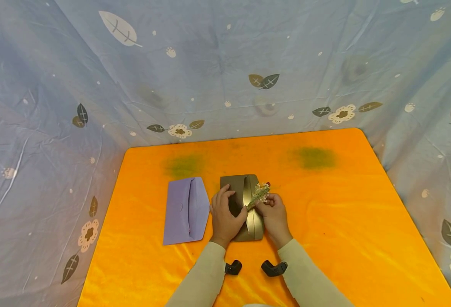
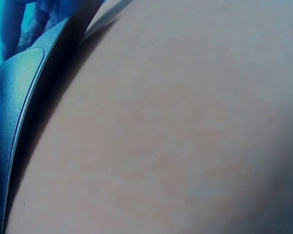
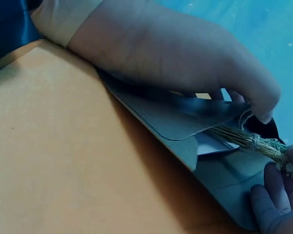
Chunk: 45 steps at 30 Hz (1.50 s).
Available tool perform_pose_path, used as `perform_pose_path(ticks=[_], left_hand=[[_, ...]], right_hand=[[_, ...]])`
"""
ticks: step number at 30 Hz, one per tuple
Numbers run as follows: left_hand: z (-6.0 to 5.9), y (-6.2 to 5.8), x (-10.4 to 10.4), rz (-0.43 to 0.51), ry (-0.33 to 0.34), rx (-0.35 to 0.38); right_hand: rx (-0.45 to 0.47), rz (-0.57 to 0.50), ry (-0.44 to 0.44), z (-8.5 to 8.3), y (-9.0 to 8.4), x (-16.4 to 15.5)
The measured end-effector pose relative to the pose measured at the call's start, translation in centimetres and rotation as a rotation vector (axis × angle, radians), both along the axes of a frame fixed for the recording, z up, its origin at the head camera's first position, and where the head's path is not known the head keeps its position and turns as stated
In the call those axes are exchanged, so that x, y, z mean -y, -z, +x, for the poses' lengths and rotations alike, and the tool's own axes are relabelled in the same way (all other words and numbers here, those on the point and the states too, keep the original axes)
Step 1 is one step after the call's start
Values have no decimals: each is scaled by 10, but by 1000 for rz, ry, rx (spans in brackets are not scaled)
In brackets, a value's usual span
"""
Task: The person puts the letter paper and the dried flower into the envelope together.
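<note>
A dark olive-gold envelope (image 1: 256, 226) lies on the table with its flap turned to the right. My left hand (image 1: 224, 215) grips its pocket, fingers over the front and thumb at the opening edge, which bulges up. My right hand (image 1: 276, 217) pinches a small bunch of dried flowers (image 1: 260, 194), pale with one red bloom. In the right wrist view, the bunch's tied stems (image 3: 234, 138) point into the envelope's mouth, and something white shows inside. The left wrist view is mostly skin, with the envelope's edge (image 2: 19, 92) at its left.
A lilac envelope (image 1: 177, 213) lies to the left, flap open to the right. Orange cloth (image 1: 344, 204) covers the table. Patterned blue-grey curtains (image 1: 225, 76) stand behind and at both sides. Black wrist devices (image 1: 274, 268) sit near both cuffs.
</note>
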State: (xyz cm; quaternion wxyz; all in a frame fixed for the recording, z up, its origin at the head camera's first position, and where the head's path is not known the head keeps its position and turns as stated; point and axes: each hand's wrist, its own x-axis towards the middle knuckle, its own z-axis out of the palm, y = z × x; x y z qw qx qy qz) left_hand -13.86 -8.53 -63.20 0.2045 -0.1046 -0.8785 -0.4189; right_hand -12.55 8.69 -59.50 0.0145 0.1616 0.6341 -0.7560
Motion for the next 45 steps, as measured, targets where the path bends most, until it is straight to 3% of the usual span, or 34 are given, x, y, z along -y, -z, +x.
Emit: perform_pose_path(ticks=[4, 9, 18, 32, 45], left_hand=[[0, 0, 0, 3, 5, 4], [1, 1, 0, 3, 2, 8], [1, 2, -1, 2, -2, -17], [0, 1, 0, 7, 1, -27], [0, 2, 1, 10, -2, -46]], right_hand=[[-2, 117, -28, 1, 0, 1], [-12, 120, -21, 1, 1, 5], [29, -69, -55, -3, 7, 15], [42, 28, -115, -13, 5, 22], [-23, 122, -114, -23, 13, 33]])
